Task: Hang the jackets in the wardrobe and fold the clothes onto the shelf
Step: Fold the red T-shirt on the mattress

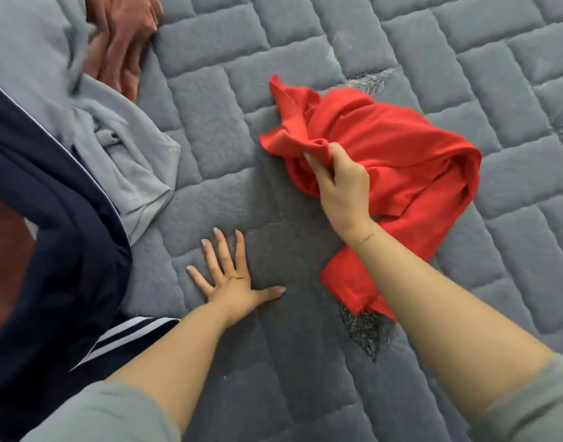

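A crumpled red garment (391, 148) lies on the grey quilted bed cover (305, 59), right of centre. My right hand (340, 183) grips a bunched fold at its left side, fingers curled into the cloth. My left hand (229, 275) lies flat on the cover with fingers spread, holding nothing, to the lower left of the red garment. A navy jacket with white stripes (50, 250) lies along the left edge. A light grey garment (120, 148) is heaped beside it, and a rust-brown one (120, 33) sits at the top left.
The quilted cover stretches across the whole view, with open surface between the red garment and the pile at the left. A reddish-brown surface (2, 256) shows at the far left edge beyond the navy jacket.
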Tool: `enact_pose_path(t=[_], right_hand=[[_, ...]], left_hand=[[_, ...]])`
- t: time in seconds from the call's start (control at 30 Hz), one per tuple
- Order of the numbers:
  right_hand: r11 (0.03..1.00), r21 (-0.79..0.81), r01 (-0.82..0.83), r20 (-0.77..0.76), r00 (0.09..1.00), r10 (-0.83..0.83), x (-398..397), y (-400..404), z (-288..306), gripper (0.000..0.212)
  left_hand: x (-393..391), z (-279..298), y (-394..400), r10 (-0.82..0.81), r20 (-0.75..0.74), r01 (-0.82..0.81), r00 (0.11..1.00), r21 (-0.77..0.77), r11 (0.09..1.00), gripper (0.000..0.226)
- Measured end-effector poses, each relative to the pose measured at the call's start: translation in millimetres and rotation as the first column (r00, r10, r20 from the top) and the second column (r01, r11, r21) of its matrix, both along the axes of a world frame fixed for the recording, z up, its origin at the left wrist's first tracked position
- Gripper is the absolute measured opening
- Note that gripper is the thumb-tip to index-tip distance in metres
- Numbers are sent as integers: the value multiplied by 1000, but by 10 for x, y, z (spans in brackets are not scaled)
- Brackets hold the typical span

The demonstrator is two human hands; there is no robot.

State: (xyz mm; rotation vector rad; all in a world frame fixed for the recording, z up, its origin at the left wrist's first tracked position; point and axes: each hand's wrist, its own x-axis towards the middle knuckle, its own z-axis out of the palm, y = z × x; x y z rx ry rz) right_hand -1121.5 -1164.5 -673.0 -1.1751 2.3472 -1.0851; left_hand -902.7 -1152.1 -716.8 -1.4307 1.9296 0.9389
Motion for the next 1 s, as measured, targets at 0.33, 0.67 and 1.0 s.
enact_pose_path(t=[0.33, 0.67, 1.0], right_hand=[[836, -75, 544, 750, 584, -312, 733, 1864, 588, 14], [699, 207, 685, 809, 282, -516, 1571, 3659, 827, 34], [588, 180, 789, 939, 41, -342, 1052, 4551, 1790, 21]], left_hand=[[99, 71, 99, 15, -113, -30, 994, -132, 991, 137], [268, 883, 1419, 161, -722, 125, 673, 325, 937, 99], [247, 1799, 2416, -6, -683, 334, 731, 349, 876, 18]])
